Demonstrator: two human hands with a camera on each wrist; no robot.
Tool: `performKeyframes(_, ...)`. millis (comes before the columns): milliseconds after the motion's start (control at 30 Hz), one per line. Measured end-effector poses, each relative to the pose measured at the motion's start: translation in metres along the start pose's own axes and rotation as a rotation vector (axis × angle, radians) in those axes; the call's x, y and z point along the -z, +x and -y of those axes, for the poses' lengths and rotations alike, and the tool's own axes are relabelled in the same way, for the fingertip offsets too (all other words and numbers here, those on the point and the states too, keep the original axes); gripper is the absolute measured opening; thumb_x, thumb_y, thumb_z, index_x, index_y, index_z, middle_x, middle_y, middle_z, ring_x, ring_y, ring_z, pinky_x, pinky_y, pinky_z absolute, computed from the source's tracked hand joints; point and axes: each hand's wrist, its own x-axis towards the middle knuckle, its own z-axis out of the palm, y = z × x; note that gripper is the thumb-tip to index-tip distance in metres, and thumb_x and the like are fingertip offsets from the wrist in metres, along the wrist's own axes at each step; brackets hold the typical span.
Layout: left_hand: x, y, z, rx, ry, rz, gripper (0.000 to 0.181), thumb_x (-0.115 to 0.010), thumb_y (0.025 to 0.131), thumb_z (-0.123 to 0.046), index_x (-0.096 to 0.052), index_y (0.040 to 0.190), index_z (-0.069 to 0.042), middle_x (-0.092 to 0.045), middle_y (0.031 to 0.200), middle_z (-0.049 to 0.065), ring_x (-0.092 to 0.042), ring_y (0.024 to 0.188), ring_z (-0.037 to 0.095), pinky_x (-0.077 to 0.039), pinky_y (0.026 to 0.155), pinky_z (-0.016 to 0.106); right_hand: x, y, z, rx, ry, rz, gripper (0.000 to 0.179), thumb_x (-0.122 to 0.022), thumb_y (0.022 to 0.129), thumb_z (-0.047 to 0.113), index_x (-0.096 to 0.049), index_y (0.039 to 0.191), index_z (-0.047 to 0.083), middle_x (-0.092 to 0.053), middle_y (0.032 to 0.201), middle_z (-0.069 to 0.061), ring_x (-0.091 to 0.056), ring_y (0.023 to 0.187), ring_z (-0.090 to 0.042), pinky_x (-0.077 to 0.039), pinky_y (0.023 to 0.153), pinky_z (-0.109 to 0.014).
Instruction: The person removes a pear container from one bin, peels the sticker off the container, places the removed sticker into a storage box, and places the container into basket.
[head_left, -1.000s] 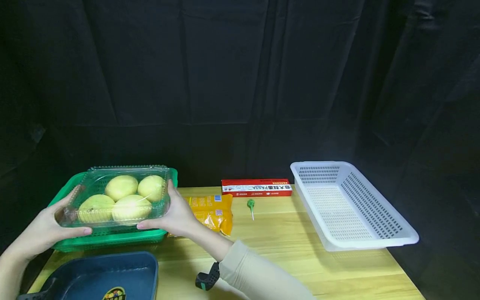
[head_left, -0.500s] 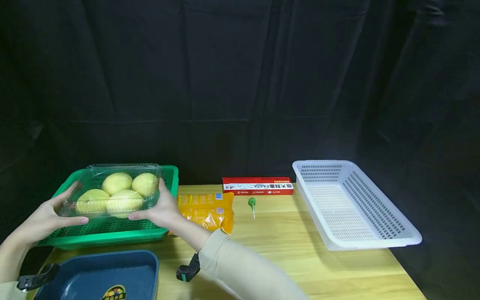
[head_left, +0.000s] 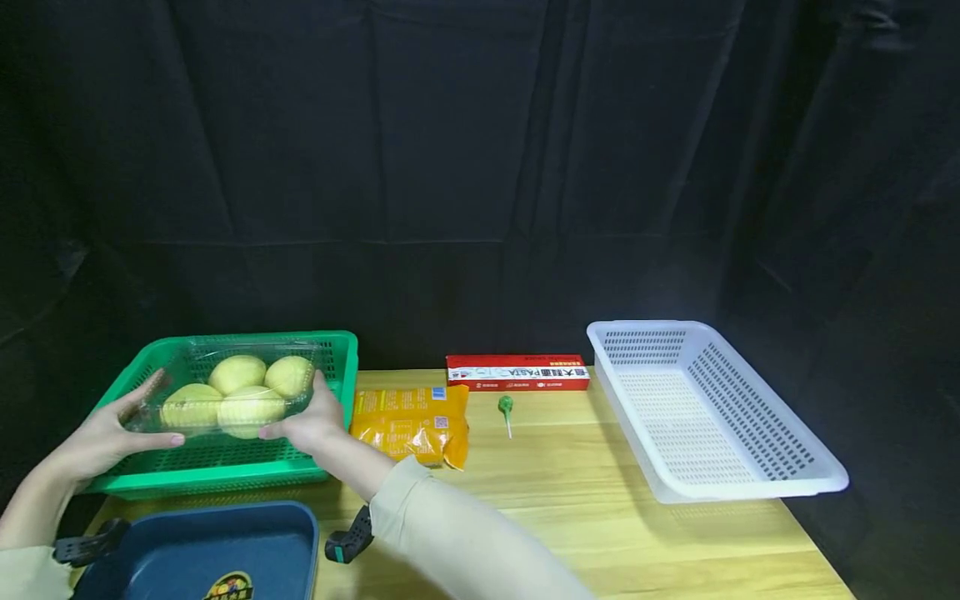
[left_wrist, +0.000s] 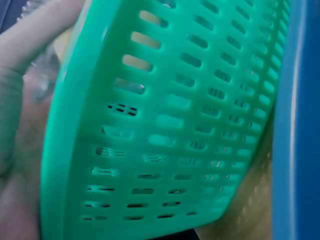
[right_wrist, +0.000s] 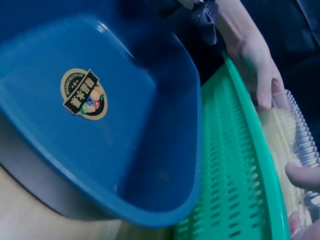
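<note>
A clear plastic clamshell box (head_left: 292,408) of several round, pale yellow-green fruits (head_left: 238,375) is held between both hands inside the green perforated basket (head_left: 217,479). My left hand (head_left: 101,437) grips the box's left end, fingers round the side and thumb along the front. On the right end, my right hand (head_left: 315,417) grips it the same way. The right wrist view shows the ridged edge of the box behind the rim of the green basket (right_wrist: 240,165), with a thumb (right_wrist: 302,176) close to it. In the left wrist view the basket wall (left_wrist: 165,120) hides most of the box.
A blue tray (head_left: 187,542) with a fruit label stands in front of the green basket. An orange packet (head_left: 412,425), a green lollipop (head_left: 506,405) and a red pasta box (head_left: 517,372) lie right of it. A white basket (head_left: 750,487) stands at the table's right.
Both hands have lowered the box of fruits and shifted it slightly left, so it now sits within the green basket's rim instead of over its front edge. The grip is unchanged.
</note>
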Motion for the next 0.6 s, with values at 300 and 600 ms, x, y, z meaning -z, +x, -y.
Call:
performKeyframes(300, 0.005, 0.005, -0.001, 0.039, 0.026, 0.052, 0.111, -0.074, 0.101, -0.025, 0.013, 0.167, -0.008, 0.001, 0.166, 0.044, 0.004, 0.144, 0.075, -0.012, 0.109, 0.088, -0.009, 0.007, -0.002, -0.035, 0.019, -0.034, 0.112, -0.096, 0.068, -0.008, -0.04, 0.163, 0.012, -0.053, 0.158, -0.011, -0.05, 0.145, -0.034, -0.051, 0.112, -0.051)
performKeyframes(600, 0.006, 0.006, 0.001, 0.117, 0.158, 0.108, 0.114, -0.078, 0.098, -0.031, 0.005, 0.162, 0.012, -0.007, 0.158, 0.054, -0.012, 0.14, 0.076, -0.027, 0.107, 0.084, -0.014, 0.007, -0.002, -0.06, -0.14, -0.016, 0.112, -0.098, 0.07, 0.0, -0.037, 0.164, 0.012, -0.055, 0.151, -0.018, -0.05, 0.143, -0.035, -0.052, 0.111, -0.049)
